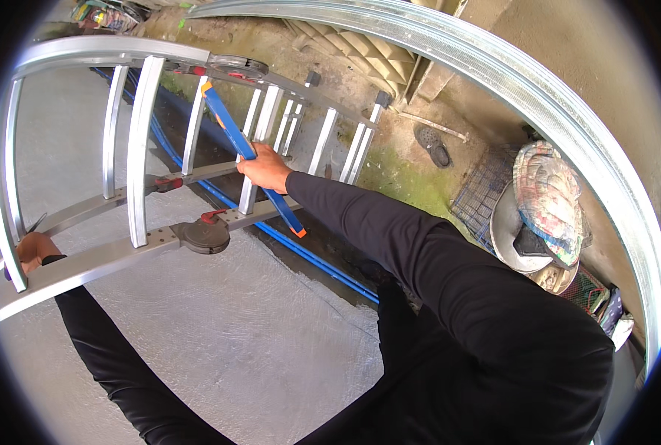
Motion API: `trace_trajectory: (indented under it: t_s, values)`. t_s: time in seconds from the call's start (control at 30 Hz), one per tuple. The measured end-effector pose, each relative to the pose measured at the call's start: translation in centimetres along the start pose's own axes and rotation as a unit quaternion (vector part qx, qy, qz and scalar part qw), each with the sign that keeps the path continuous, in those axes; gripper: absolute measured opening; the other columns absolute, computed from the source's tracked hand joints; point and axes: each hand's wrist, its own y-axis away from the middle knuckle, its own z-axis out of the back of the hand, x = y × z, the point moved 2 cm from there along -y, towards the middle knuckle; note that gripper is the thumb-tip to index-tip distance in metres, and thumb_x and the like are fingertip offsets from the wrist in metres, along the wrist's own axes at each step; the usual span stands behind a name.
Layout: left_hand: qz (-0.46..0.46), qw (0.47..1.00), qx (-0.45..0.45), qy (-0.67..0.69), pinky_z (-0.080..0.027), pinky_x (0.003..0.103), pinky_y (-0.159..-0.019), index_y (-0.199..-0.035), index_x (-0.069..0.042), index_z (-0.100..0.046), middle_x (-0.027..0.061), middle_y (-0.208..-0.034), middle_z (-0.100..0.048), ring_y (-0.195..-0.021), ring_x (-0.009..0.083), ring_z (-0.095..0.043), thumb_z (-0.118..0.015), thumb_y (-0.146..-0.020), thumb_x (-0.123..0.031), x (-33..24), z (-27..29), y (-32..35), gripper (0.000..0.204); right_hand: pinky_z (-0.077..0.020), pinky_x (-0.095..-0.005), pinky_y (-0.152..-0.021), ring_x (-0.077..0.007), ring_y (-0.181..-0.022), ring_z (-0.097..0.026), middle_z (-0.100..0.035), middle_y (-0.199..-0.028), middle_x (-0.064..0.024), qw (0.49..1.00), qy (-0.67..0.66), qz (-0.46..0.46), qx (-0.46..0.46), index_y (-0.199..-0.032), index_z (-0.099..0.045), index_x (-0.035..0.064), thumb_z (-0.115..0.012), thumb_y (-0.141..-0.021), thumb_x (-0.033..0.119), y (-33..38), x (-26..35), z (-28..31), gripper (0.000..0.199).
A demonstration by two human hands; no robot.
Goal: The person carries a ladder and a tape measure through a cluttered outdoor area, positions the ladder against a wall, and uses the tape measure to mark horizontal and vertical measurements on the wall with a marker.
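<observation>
Aluminium folding ladder (134, 156): lying across the upper left of the frame, above a grey floor (234, 348). Right hand (265, 169), centre frame, is gripping 1 rung together with a blue level (245, 152). Left hand (34, 248), at the left edge, is closing around the ladder's side rail. Blue pipes (308, 256) are running beneath; 1 curved metal channel (568, 111) is arcing across the upper right.
</observation>
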Motion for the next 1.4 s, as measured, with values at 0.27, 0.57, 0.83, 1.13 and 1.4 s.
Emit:
trace_trajectory:
  t_s: [0.27,0.57,0.83,1.13,1.4]
  values:
    - [-0.053,0.998,-0.016,-0.039,-0.055,0.032,-0.074,-0.116,-0.002,-0.054,0.0069,-0.093,-0.061,-0.081,0.0188,-0.065,-0.061,-0.099,-0.013,-3.3,2.4,-1.4,0.021,-0.0509,-0.0435,-0.086,-0.0358,-0.098,-0.067,-0.066,-0.103,-0.0213,0.992,0.117,0.054,-0.003,-0.104,-0.066,0.0022,-0.068,-0.081,0.025,0.8,1.0,0.5,0.032]
    - [-0.301,0.912,-0.084,-0.266,-0.055,0.036,-0.078,-0.127,-0.002,-0.04,0.0132,-0.103,-0.058,-0.091,0.0245,-0.064,-0.057,-0.1,-0.02,-1.0,1.7,-2.1,0.037,-0.051,-0.0439,-0.08,-0.0345,-0.086,-0.066,-0.066,-0.087,-0.0159,0.992,0.094,0.079,0.021,-0.098,-0.062,0.0036,-0.065,-0.083,0.022,0.9,1.4,0.7,0.024]
    - [-0.639,0.517,-0.197,-0.536,-0.054,0.04,-0.081,-0.138,-0.001,-0.027,0.0189,-0.112,-0.056,-0.099,0.0295,-0.062,-0.054,-0.102,-0.025,3.9,1.4,-7.3,0.052,-0.0531,-0.0492,-0.083,-0.0433,-0.09,-0.069,-0.071,-0.094,-0.0252,0.985,0.136,0.089,-0.054,-0.109,-0.066,-0.0033,-0.065,-0.082,0.023,7.0,1.7,1.0,0.038]
    - [-0.568,0.549,-0.206,-0.578,-0.049,0.047,-0.086,-0.138,0.0,-0.02,0.0255,-0.117,-0.045,-0.104,0.0345,-0.054,-0.043,-0.102,-0.033,9.0,-3.8,-1.7,0.054,-0.0529,-0.0403,-0.081,-0.0292,-0.087,-0.068,-0.068,-0.092,-0.0161,0.997,0.081,0.015,-0.011,-0.107,-0.064,0.0012,-0.07,-0.087,0.02,18.1,1.1,6.4,0.029]
    - [-0.508,0.529,-0.175,-0.657,-0.054,0.047,-0.093,-0.138,0.014,-0.024,0.0287,-0.12,-0.044,-0.114,0.0392,-0.057,-0.046,-0.106,-0.038,12.7,-6.3,2.1,0.066,-0.0556,-0.0325,-0.07,-0.0143,-0.076,-0.065,-0.064,-0.089,-0.0061,0.998,0.013,-0.057,0.012,-0.109,-0.063,0.0028,-0.069,-0.09,0.015,23.0,2.6,10.6,0.023]
